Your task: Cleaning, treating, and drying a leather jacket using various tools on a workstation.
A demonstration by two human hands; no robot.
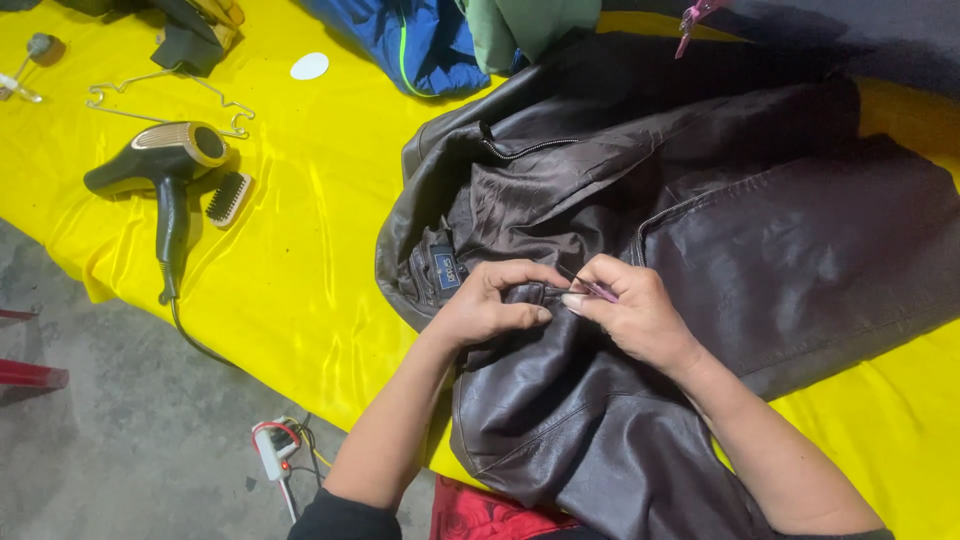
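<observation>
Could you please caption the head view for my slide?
Left hand pinches a dark leather jacket while right hand works a thin tool.

jacket [700,250] on table [300,300], hair dryer [165,170] left

Crumpled dark brown leather jacket [700,250], flat

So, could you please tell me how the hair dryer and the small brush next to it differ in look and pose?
The hair dryer is far bigger than the brush. The hair dryer is black with a gold-toned ribbed band, while the brush has a pale back and dark bristles. The hair dryer trails a cord off the table edge; the brush has none. Both lie untouched on the yellow cloth, away from the hands.
</observation>
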